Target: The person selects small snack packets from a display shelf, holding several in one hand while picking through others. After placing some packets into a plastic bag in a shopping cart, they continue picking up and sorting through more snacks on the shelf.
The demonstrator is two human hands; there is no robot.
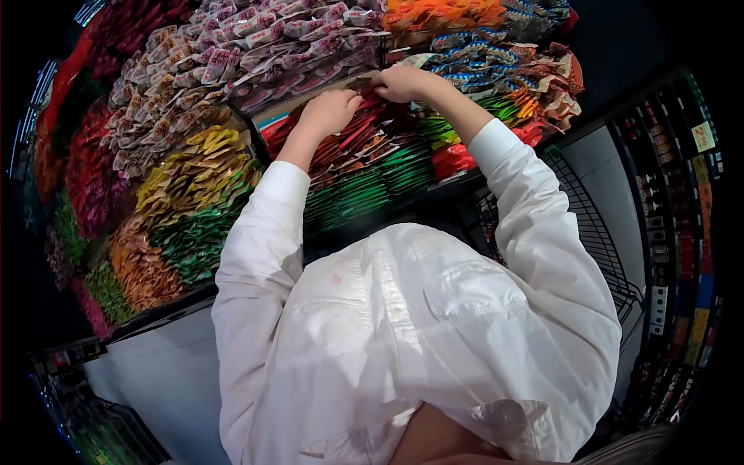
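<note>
Red packets are stacked directly behind green packets. Farther behind the green packets, handling by the left hand and right hand is apparently in progress; fingers are partly curled, any hold cannot be determined. Careful fingertip placement is called for.

Bright, cool light falls from above, strongest on the loose white button-front shirt, where pale patches near overexposure meet soft grey shadows in the folds. Small glints dot the glossy red plastic packets. Bluish-white light streaks show at the left. Fisheye distortion bows the dark, box-filled shelving; the corners fall to black, and outer details look soft.
</note>
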